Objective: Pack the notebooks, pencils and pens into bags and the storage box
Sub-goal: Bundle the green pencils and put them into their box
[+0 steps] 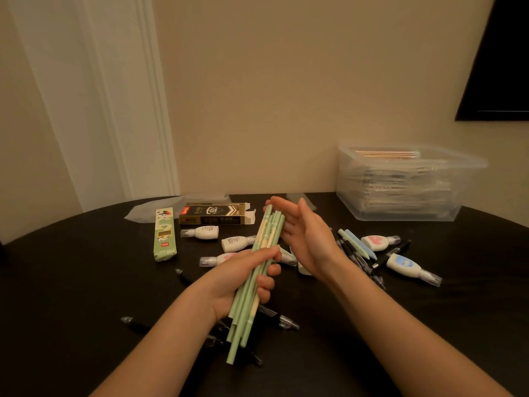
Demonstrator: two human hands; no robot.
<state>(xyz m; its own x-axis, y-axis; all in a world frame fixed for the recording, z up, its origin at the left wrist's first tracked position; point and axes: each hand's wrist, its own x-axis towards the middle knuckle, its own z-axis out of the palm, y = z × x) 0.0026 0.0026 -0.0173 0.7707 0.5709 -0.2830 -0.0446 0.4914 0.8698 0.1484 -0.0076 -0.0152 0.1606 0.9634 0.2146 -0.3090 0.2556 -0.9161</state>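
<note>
Obs.: left hand (240, 279) grips a bundle of green and cream pencils (267, 234) around its middle, fingers curled under and thumb laid over the top. The bundle is held above the dark table (71, 282), slanting away from the person. Right hand (303, 236) is flat, fingers straight and pressed together, palm against the far ends of the pencils. Clear storage box (412, 160) stands at the far right of the table, well apart from both hands; it holds a stack, possibly notebooks, but the walls blur it. Black pens (355, 253) lie loose just right of the right hand, and more lie under the bundle. Left of the hands: a green carton (164, 233) and a black-and-gold carton (214, 214). Small white bottles (203, 232) are scattered on both sides. A translucent bag (154, 210) lies at the far edge.
</note>
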